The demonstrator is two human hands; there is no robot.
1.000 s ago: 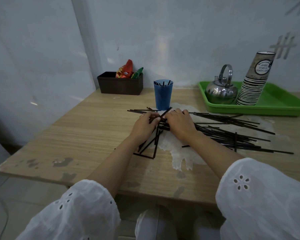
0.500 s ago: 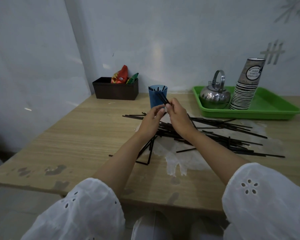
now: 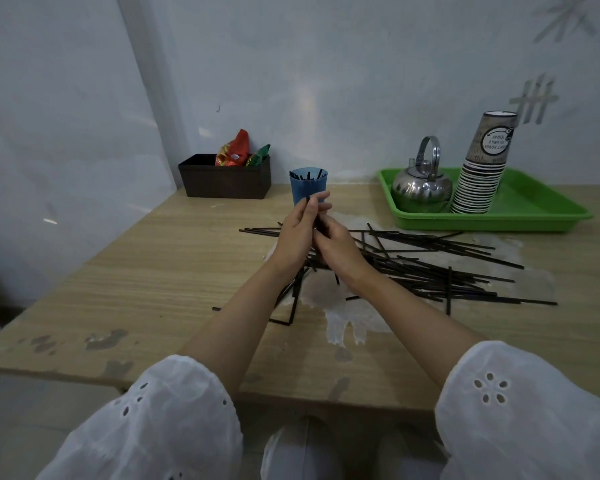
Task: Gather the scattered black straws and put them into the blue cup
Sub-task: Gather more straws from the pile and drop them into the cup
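Observation:
A blue cup point(image 3: 308, 186) stands at the back middle of the wooden table point(image 3: 146, 282), with several black straws standing in it. Many black straws point(image 3: 440, 268) lie scattered in a heap on the table, mostly to the right of my hands. My left hand point(image 3: 300, 233) and my right hand point(image 3: 336, 247) meet just in front of the cup, raised above the heap. Both grip a small upright bundle of black straws point(image 3: 317, 221) between them; its top end shows beside my left fingertips, and the rest is hidden by my fingers.
A dark brown box point(image 3: 226, 176) with snack packets sits at the back left by the wall. A green tray point(image 3: 534, 206) at the back right holds a steel kettle point(image 3: 421, 185) and a stack of paper cups point(image 3: 482, 168). A whitish worn patch marks the tabletop under the straws.
My hands lifted off the heap with a few straws, rose toward the cup and turned the bundle upright between them. The view shifted slightly.

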